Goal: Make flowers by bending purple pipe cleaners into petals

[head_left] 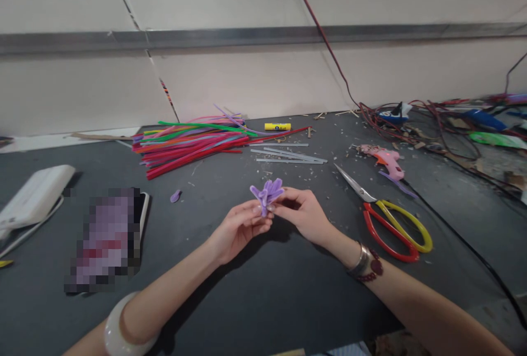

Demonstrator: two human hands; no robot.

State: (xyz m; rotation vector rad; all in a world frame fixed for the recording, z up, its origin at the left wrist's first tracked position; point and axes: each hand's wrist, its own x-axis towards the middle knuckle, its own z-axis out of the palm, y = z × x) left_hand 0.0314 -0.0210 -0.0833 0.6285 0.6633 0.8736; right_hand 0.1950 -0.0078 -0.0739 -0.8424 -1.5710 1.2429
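Observation:
A purple pipe-cleaner flower [267, 192] with several fuzzy looped petals is held up between my two hands over the dark table. My left hand [239, 228] pinches it near its base, thumb and fingers closed. On the other side, my right hand [307, 213] grips a petal and the base between thumb and forefinger. Part of the flower's underside is hidden by my fingers. One loose purple pipe-cleaner loop [175, 196] lies on the table to the left of my hands.
Behind my hands lie a bundle of coloured pipe cleaners [193, 147], clear glue sticks [288, 156] and a yellow tube [277, 126]. Scissors [391, 224] and a pink glue gun [385, 159] sit right, near tangled cables [428, 120]. A phone [109, 235] and white power bank [39, 194] lie left.

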